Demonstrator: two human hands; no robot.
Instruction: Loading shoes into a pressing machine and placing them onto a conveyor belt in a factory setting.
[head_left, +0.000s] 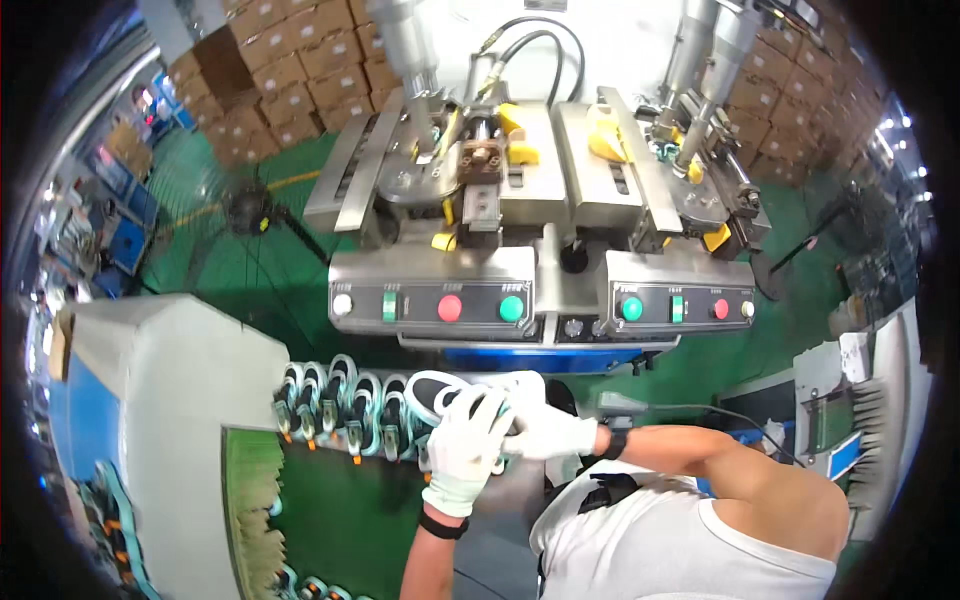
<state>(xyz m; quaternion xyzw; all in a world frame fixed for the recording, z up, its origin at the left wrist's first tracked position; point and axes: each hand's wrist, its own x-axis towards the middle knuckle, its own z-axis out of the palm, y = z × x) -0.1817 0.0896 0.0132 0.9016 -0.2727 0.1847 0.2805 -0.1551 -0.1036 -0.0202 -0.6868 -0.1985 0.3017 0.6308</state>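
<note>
A black shoe-shaped piece with a thick white rim point(428, 388) is held in front of me, just right of a row of parts. My left hand point(466, 448), in a white glove, grips its near side, with fingers stretched across it. My right hand point(552, 432), also gloved, comes in from the right and closes on the same piece beside the left fingers. A white rounded part point(522, 383) shows just beyond my hands; whether it belongs to the held piece I cannot tell. My gloves hide much of the piece.
Several black parts with pale teal edging point(365, 408) and orange tips line up at left. Beyond stands a two-station metal machine point(480, 265) with button panels. A grey housing with green bristles point(255, 490) is at left, a black fan point(248, 208) behind, stacked cartons point(290, 80) farther back.
</note>
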